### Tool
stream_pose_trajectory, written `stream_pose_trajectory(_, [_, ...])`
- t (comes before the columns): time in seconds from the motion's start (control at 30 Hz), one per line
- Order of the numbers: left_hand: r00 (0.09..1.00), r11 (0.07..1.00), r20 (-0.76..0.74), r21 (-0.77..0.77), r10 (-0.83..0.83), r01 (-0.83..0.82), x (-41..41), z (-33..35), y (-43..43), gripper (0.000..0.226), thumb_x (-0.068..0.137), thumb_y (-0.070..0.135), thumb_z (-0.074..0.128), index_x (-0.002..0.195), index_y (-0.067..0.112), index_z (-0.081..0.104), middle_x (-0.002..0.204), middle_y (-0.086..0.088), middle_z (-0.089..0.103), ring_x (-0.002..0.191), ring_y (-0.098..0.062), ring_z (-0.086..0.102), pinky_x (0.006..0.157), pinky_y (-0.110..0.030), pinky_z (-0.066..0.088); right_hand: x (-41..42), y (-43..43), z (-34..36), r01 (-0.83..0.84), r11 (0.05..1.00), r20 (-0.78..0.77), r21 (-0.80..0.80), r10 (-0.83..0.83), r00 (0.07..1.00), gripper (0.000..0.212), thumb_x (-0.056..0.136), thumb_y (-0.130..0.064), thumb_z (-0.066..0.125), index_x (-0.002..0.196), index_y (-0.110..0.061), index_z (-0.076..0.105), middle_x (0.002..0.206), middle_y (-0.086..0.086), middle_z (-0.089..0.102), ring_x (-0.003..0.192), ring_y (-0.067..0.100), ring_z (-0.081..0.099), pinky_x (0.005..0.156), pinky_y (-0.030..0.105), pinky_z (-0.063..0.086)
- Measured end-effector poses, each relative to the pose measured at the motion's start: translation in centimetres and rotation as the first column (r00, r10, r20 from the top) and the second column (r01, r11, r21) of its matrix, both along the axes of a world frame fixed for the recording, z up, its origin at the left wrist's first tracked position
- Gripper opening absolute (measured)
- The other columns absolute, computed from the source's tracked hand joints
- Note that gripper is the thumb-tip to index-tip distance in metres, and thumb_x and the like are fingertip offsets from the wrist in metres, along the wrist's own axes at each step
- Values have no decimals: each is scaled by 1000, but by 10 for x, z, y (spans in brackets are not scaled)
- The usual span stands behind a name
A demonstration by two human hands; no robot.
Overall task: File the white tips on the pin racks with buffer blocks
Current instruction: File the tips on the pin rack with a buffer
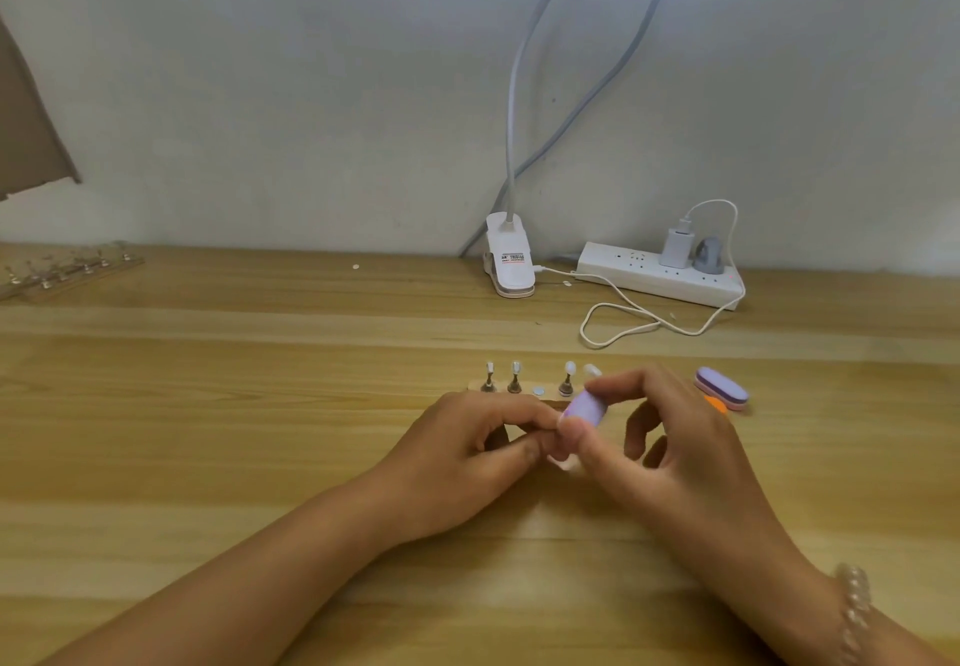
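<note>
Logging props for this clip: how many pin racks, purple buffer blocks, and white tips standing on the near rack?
Pin racks: 2 (near, far left)
Purple buffer blocks: 2 (one in right hand, one on table)
White tips standing on near rack: 4
Total: 8

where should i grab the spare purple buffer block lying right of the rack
Pinch the spare buffer block across its two long sides at mid-length, coming from above. It lies flat on the table, oblong with rounded ends, so the straight sides probably give the surest hold.

hands (467, 457) — 2 | purple buffer blocks (723, 388) — 2 | standing white tips (570, 368): 4
</note>
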State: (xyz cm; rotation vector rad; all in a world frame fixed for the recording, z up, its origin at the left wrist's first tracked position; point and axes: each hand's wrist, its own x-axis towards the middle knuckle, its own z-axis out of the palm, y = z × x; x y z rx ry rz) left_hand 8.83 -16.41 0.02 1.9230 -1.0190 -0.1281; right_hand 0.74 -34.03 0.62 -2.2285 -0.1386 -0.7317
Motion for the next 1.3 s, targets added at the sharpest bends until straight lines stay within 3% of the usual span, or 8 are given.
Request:
stream_pose_trajectory(0.07, [1000, 1000, -10, -16, 1, -1, 1, 0, 0, 16, 92, 17, 60, 92, 26, 73, 76, 17, 65, 62, -27, 53, 58, -38, 42, -3, 6, 1, -34, 996, 12, -79, 35, 999, 31, 73, -51, 72, 92, -29, 61, 90, -16, 60, 70, 16, 56, 57, 16, 38])
stream_pose_trajectory(0.2, [1000, 1000, 6, -19, 15, -15, 0, 1, -1, 14, 91, 26, 62, 93, 23, 76, 79, 19, 68, 64, -33, 56, 59, -39, 43, 0, -1, 1, 4, 998, -31, 57, -2, 1000, 34, 72, -54, 73, 90, -29, 62, 91, -15, 62, 70, 16, 56, 59, 19, 40])
stream_pose_trajectory(0.33, [999, 999, 31, 33, 23, -24, 2, 0, 0, 21, 93, 8, 63, 97, 24, 76, 78, 27, 64, 61, -13, 47, 58, -25, 37, -2, 7, 0, -58, 995, -8, -80, 57, 998, 30, 74, -47, 75, 94, -30, 59, 93, -15, 58, 70, 15, 57, 58, 15, 40])
stream_pose_trajectory(0.5, [997, 998, 37, 19, 62, -62, 3, 1, -1, 14, 95, 12, 65, 96, 19, 76, 75, 24, 62, 65, -22, 52, 60, -25, 38, 0, 1, 1, 6, 1000, -20, -19, -6, 1000, 31, 76, -48, 75, 94, -29, 59, 94, -15, 59, 68, 17, 56, 57, 16, 40])
stream_pose_trajectory(0.7, [999, 999, 47, 39, 27, -29, 1, 0, 0, 27, 94, 14, 66, 91, 40, 70, 78, 26, 63, 65, -10, 52, 62, -24, 40, 3, -1, 1, 13, 999, -29, 34, -12, 1000, 31, 71, -44, 75, 90, -25, 59, 95, -10, 63, 64, 16, 51, 57, 16, 39])
stream_pose_trajectory(0.83, [999, 998, 23, 40, 41, -42, 3, -1, 0, 19, 94, 9, 64, 97, 24, 75, 78, 25, 61, 66, -4, 48, 64, -23, 38, -2, 7, 0, -64, 997, -27, -51, 63, 998, 32, 71, -47, 75, 89, -29, 55, 90, -12, 59, 64, 18, 52, 55, 16, 38])
stream_pose_trajectory(1.13, [999, 999, -17, -24, 31, -31, 3, 0, -1, 16, 96, 13, 64, 99, 25, 73, 83, 17, 70, 56, -1, 50, 59, -24, 43, 4, -5, 1, 52, 981, 13, 188, -55, 998, 34, 72, -48, 76, 94, -29, 57, 94, -14, 66, 60, 16, 50, 57, 14, 39])
stream_pose_trajectory(1.3, [999, 1000, -26, -18, 22, -22, 3, 0, 0, 22, 95, 7, 62, 101, 24, 74, 82, 22, 66, 56, 0, 47, 57, -19, 38, -3, 8, 0, -45, 997, -10, -55, 45, 999, 34, 71, -51, 71, 95, -33, 56, 89, -17, 55, 62, 16, 53, 54, 13, 37])
